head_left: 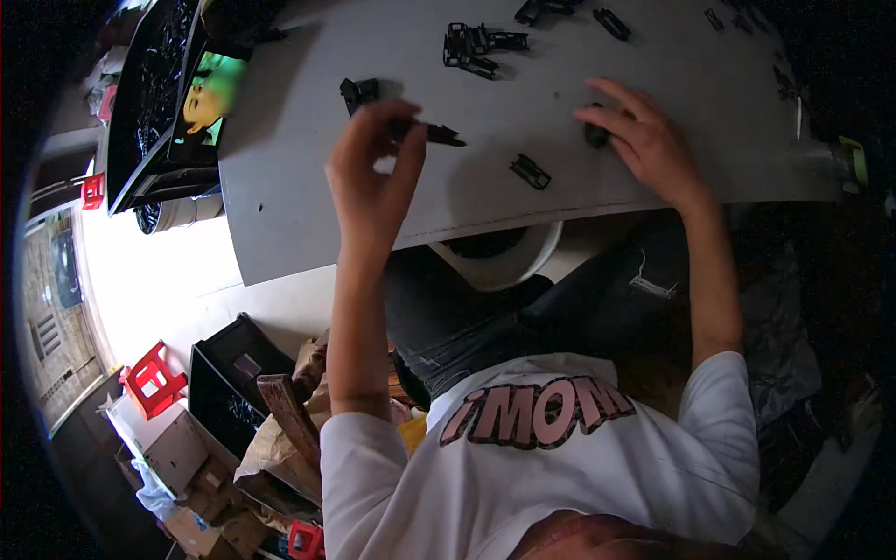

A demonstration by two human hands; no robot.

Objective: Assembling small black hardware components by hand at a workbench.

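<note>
Over the left part of the grey table (308, 187), my left hand (369, 168) is curled, with a slim black plastic part (441, 135) sticking out past the thumb and fingertips. Just beyond its knuckles lies another black part (359, 91). My right hand (653, 149) is bent over the table on the right, a small dark piece (595, 136) between finger and thumb; its shape is blurred. Between both hands, close to the table's near edge, rests a black rectangular plastic frame (530, 172).
Farther back lie a cluster of black plastic frames (476, 49) and a single one (611, 24). At the left stands a large black bin (154, 103) of dark parts beside a bright picture (207, 98). Below are a red stool (152, 381), a black crate (238, 364) and cardboard boxes.
</note>
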